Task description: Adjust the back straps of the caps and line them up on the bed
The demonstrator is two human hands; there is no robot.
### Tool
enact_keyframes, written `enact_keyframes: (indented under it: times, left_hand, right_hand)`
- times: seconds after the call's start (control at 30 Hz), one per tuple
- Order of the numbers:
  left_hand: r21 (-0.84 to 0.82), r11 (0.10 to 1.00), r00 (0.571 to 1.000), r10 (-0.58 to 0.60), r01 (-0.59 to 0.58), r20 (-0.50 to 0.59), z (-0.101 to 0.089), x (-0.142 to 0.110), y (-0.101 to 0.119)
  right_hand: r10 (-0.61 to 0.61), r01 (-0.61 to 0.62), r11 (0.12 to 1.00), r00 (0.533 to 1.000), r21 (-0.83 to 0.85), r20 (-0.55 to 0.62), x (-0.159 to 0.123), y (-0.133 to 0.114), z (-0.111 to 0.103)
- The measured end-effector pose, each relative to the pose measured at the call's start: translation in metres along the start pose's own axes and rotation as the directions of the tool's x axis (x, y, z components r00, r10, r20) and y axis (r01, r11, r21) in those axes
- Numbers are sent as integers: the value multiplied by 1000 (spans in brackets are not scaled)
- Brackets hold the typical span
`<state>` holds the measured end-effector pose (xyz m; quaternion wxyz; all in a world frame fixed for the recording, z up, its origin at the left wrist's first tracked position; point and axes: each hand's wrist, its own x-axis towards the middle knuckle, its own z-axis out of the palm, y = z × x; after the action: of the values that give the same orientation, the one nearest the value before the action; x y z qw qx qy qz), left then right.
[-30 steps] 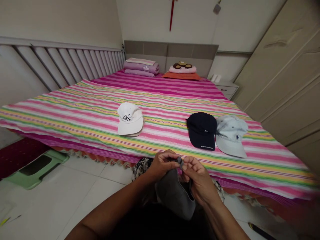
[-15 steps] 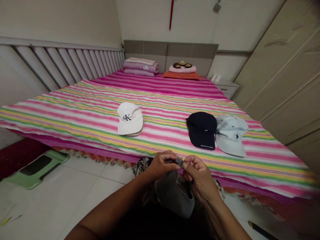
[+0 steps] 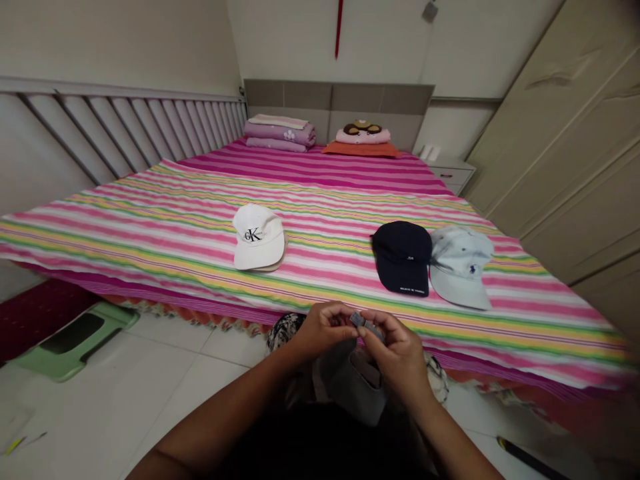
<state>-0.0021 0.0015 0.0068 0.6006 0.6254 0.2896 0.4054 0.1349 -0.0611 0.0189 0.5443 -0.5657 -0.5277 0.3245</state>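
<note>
A grey cap [image 3: 357, 397] hangs over my lap, its back opening turned up towards my hands. My left hand [image 3: 325, 330] pinches one end of its strap at the small grey buckle [image 3: 357, 319]. Between the thumb and fingers of my right hand [image 3: 400, 350] is the grey strap [image 3: 374, 328], close to the buckle. My fingertips nearly meet and hide part of the fastening. On the bed beyond lie a white cap [image 3: 259, 239] with black letters, a navy cap [image 3: 403, 259], and a pale blue cap [image 3: 463, 267] touching the navy one.
A striped sheet [image 3: 165, 200] covers the bed in front of me. Folded purple bedding [image 3: 280, 135] and an orange pillow [image 3: 360, 148] lie by the headboard [image 3: 335, 110]. A green stool [image 3: 75, 343] stands at left, a railing [image 3: 150, 127] behind it.
My right fingers have shifted along the strap, and more of it now shows between them beside the buckle. The grey cap has turned slightly below my hands. The caps on the bed stay put.
</note>
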Motion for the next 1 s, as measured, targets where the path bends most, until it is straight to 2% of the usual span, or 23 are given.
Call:
enact_keyframes:
  times: [0.1,0.17,0.27,0.37,0.6,0.73,0.87,1.0]
  left_hand:
    - [-207,964,985,-153,165,73,2,-1,3]
    - [-292,935,979,-194,204,63,4,0,5]
    - [-307,932,980,-201,194,10,7,2,8]
    - [-254,945,978,-207,205,18,8,4,10]
    - [-97,974,978,-201,205,47,3,2,14]
    - [5,983,983,-184,184,4,0,2,16]
    - [-157,970,981,-192,188,-13,2,2,18]
    - [-373,902,974,-228,216,14,3,0,17]
  right_hand:
    - [-150,147,979,989,-141,-11,1,1,-3]
    - [-248,242,943,969,-227,3,2,-1,-4]
    - [-355,340,880,935,-331,16,2,-4,-5]
    - [-421,401,837,906,-372,29,1,-5,-4]
    - [-416,446,809,895,-383,162,4,1,-3]
    - [-446,472,774,880,-421,164,7,3,-5]
    - [-457,477,747,874,-463,164,9,1,-7]
    - [-458,480,736,872,-478,171,10,-2,-9]
